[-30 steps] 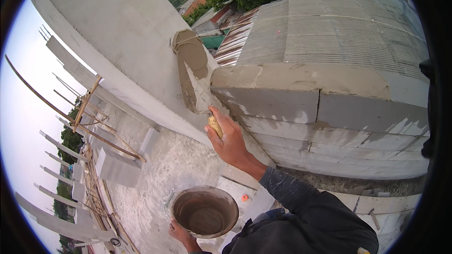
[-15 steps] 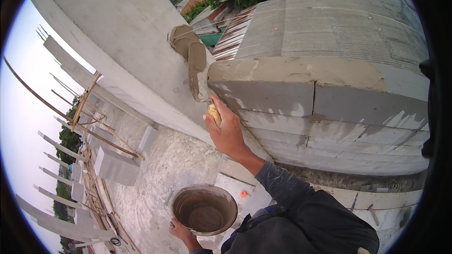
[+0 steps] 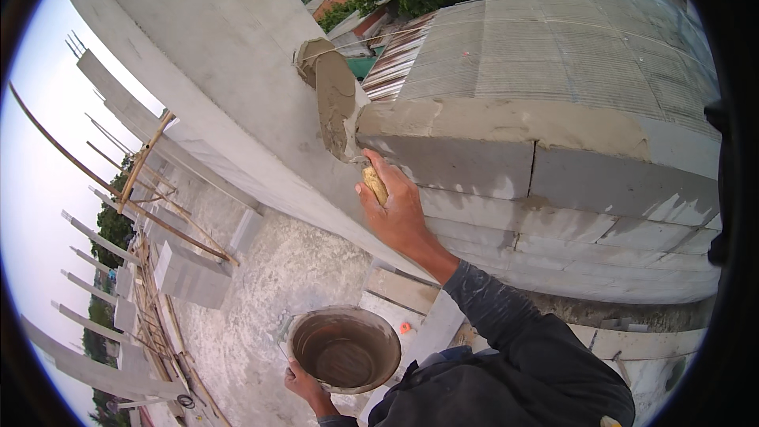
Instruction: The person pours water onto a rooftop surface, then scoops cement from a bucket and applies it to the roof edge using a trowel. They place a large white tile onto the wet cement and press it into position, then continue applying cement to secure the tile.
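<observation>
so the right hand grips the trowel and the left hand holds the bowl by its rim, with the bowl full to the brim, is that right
Not quite: the bowl isn't full to the brim; the head view shows its inner wall well below the rim. The right hand does grip the trowel, and the left hand holds the bowl's rim.

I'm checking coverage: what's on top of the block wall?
Mortar covers most of the visible top of the block wall; toward the right it looks bare. The surface beneath the mortar is hidden.
</observation>
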Demonstrator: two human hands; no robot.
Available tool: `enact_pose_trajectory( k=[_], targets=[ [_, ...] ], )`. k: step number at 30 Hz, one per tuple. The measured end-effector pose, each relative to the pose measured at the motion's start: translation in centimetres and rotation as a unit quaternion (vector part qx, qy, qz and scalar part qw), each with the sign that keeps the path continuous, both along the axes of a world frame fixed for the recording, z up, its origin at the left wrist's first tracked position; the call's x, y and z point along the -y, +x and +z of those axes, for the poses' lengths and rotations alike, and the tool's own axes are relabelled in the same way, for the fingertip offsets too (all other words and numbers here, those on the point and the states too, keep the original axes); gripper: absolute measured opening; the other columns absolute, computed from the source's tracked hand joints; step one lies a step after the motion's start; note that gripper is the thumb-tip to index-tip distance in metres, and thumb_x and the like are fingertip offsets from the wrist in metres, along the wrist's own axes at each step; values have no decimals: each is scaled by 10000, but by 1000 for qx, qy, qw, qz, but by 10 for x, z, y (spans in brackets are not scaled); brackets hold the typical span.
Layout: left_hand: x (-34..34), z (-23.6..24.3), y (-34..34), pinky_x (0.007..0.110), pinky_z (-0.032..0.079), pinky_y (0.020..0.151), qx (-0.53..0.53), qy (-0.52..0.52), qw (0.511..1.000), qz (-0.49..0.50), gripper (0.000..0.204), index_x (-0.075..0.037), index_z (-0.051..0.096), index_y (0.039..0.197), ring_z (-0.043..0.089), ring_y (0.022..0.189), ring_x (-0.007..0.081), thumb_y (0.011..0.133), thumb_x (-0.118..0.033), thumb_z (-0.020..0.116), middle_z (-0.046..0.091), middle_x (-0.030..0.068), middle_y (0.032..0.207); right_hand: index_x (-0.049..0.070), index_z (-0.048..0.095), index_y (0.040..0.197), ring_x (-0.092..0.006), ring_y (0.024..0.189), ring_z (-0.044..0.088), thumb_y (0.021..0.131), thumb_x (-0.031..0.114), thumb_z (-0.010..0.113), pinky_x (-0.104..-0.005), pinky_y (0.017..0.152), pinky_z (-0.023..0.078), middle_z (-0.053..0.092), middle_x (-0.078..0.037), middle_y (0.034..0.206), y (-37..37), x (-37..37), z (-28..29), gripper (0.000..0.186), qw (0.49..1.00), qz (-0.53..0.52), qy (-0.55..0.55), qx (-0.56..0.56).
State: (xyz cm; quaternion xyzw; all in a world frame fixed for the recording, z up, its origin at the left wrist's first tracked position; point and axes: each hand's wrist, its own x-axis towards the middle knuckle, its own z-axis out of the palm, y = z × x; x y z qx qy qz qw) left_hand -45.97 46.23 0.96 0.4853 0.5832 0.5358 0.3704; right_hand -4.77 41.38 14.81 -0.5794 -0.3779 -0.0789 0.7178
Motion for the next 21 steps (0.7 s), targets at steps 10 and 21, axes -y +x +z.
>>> enact_pose_trajectory(
  k=[10, 21],
  targets=[
    [5, -2, -10, 356, 536, 665, 28, 4, 1000, 9, 378, 21, 614, 829, 621, 723, 167, 1079, -261, 593, 693, 96, 848, 34, 528, 1492, -417, 906, 676, 949, 82, 699, -476, 814, 534, 652, -238, 1027, 33, -32, 10, 571, 998, -34, -26, 50],
    [-2, -14, -12, 353, 532, 661, 1, 1, 1000, 8, 390, 21, 607, 794, 616, 715, 157, 1070, -254, 611, 687, 93, 816, 39, 531, 1504, -345, 855, 632, 956, 51, 680, -439, 789, 513, 621, -197, 982, 30, -7, 0, 568, 997, -69, -38, 19]
  ],
)
